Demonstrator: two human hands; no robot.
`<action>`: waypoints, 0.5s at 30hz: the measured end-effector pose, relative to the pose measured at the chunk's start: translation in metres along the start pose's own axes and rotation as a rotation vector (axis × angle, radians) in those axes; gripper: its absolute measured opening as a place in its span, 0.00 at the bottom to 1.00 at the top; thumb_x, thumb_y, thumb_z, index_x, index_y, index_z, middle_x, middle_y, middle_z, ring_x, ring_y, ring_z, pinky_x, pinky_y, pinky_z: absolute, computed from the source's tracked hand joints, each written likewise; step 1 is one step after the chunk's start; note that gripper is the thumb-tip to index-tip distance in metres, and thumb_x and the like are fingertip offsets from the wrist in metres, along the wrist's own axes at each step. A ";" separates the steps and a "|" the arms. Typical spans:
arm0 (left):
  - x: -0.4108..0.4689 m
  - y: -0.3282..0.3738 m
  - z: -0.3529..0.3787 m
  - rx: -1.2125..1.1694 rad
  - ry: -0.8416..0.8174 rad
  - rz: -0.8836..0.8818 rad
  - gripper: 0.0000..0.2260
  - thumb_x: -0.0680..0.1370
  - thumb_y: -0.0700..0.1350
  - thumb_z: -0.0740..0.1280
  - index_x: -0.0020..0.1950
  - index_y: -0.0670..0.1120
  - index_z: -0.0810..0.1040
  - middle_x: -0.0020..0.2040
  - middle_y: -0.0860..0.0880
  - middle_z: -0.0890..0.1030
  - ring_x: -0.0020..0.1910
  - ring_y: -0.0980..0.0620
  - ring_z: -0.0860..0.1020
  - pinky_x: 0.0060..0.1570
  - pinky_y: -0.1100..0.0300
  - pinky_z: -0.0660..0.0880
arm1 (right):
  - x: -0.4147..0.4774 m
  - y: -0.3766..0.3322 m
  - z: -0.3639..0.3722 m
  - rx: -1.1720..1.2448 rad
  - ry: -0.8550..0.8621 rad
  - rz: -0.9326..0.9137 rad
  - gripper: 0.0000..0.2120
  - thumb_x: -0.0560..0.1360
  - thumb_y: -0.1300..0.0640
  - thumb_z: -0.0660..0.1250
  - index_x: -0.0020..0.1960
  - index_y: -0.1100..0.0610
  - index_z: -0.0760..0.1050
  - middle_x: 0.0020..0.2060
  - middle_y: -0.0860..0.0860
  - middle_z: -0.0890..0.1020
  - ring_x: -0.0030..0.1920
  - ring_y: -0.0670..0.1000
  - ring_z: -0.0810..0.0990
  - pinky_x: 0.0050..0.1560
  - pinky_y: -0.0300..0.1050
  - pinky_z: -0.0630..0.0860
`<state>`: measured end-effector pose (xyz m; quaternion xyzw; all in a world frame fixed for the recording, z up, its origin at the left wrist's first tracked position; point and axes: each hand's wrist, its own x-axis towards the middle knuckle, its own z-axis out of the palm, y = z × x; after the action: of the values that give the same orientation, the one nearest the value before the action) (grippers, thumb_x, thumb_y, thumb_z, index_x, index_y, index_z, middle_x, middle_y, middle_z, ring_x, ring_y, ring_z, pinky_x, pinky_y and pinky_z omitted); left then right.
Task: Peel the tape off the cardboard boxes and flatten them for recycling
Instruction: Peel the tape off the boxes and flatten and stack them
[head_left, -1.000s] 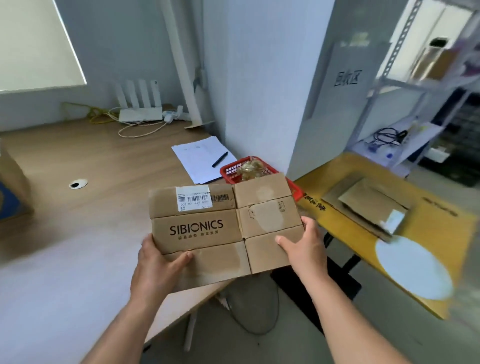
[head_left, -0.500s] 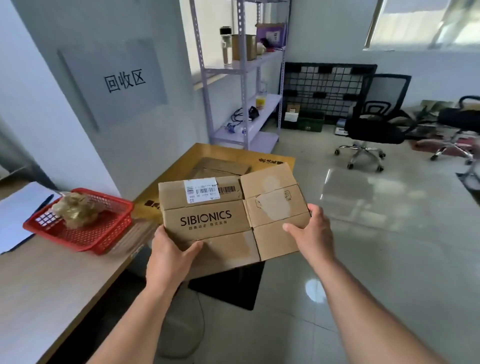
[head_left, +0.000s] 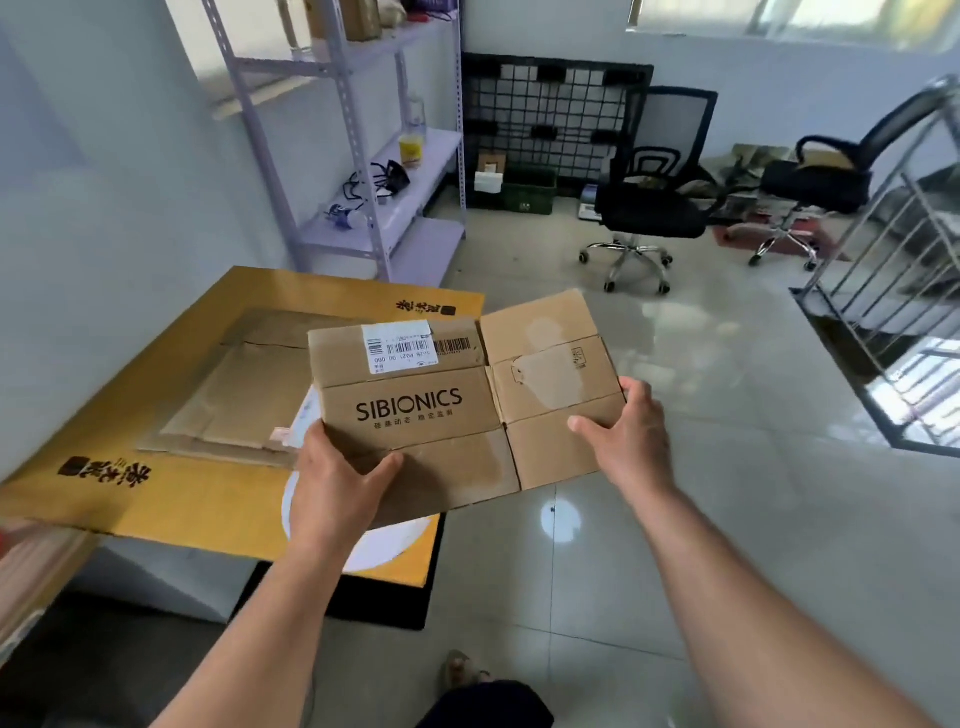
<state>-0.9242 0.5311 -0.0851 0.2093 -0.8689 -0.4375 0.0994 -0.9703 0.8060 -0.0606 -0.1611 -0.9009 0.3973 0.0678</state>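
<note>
Head view: the flattened SIBIONICS box (head_left: 457, 410) is held in the air, printed side up, above the near corner of a yellow printed carton sheet (head_left: 156, 499) and the tile floor (head_left: 649, 545). The left grip (head_left: 337, 478) pinches the box's near left edge, with the thumb on top of the lowest panel and the fingers hidden beneath. The right grip (head_left: 628, 436) clasps the right edge, thumb laid across the top and fingers curled round the side. Holding it at two opposite edges probably keeps the creased panels level so they do not fold back up.

A shipping label (head_left: 397, 345) remains on the far panel. Pale patches on the right panels look like places where tape has come away, so this box seems finished.

A pile of flattened brown cardboard (head_left: 234, 395) lies on the yellow sheet just left of the held box, which suggests that is the collecting spot and the box is being carried there. A metal shelf rack (head_left: 363, 156) and an office chair (head_left: 649, 208) stand well beyond
</note>
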 end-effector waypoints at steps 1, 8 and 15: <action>0.013 0.002 0.008 -0.014 0.004 -0.011 0.36 0.69 0.52 0.77 0.70 0.45 0.63 0.63 0.45 0.73 0.61 0.43 0.74 0.59 0.42 0.74 | 0.016 -0.005 0.004 -0.008 -0.005 -0.005 0.35 0.69 0.52 0.74 0.71 0.56 0.62 0.62 0.58 0.71 0.59 0.60 0.73 0.57 0.49 0.70; 0.099 0.003 0.020 -0.025 0.109 -0.161 0.38 0.69 0.54 0.76 0.72 0.46 0.61 0.67 0.47 0.72 0.64 0.45 0.72 0.59 0.44 0.74 | 0.120 -0.071 0.060 -0.067 -0.125 -0.107 0.35 0.68 0.51 0.74 0.70 0.54 0.63 0.62 0.57 0.71 0.58 0.58 0.74 0.56 0.49 0.71; 0.142 -0.025 -0.011 -0.002 0.243 -0.307 0.40 0.68 0.56 0.76 0.73 0.45 0.60 0.67 0.45 0.72 0.64 0.45 0.72 0.60 0.44 0.74 | 0.168 -0.136 0.140 -0.126 -0.308 -0.267 0.36 0.68 0.50 0.74 0.71 0.55 0.63 0.63 0.56 0.71 0.61 0.57 0.73 0.57 0.47 0.70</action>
<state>-1.0399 0.4461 -0.0998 0.3908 -0.8078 -0.4197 0.1359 -1.1955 0.6812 -0.0558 0.0183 -0.9371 0.3475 -0.0289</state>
